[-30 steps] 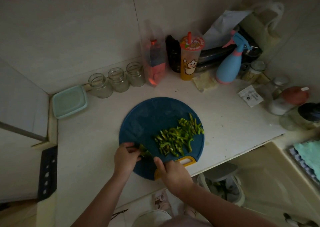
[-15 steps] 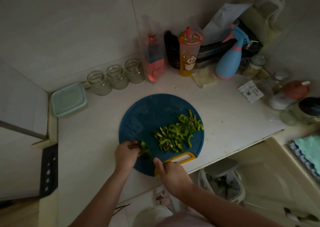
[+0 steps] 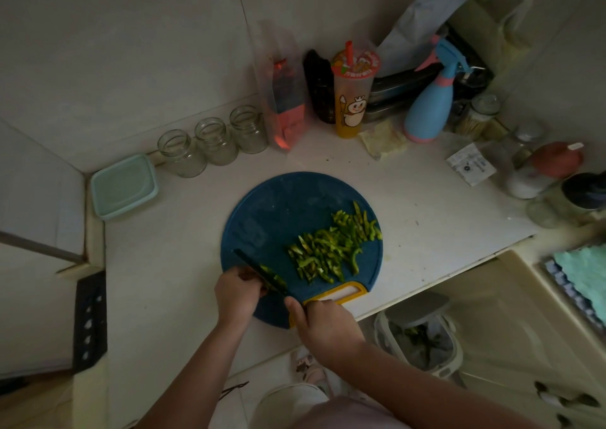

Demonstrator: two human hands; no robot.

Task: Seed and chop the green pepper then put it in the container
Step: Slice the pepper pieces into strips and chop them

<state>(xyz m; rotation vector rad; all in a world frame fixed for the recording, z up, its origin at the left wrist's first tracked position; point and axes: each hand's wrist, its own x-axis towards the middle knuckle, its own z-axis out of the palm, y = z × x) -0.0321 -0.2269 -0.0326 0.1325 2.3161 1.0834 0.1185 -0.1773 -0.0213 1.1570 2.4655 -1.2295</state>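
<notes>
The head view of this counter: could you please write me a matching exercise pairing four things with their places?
Things: 1 chopped pepper; 2 container; 3 spray bottle; 4 knife.
Places: A gripped by the right hand; B far left of the counter, beside the glass jars; C piled on the blue chopping board; D by the back wall, right of the cartoon cup.
Pairs: 1-C; 2-B; 3-D; 4-A.

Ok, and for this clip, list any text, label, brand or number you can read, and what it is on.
Nothing can be quoted with confidence.
Drink cup: a band of characters runs round the lid rim, too blurred to read. The side shows a cartoon figure and no legible words.
White packet: dark print and a round mark, too small to read.
No other text is visible.
</notes>
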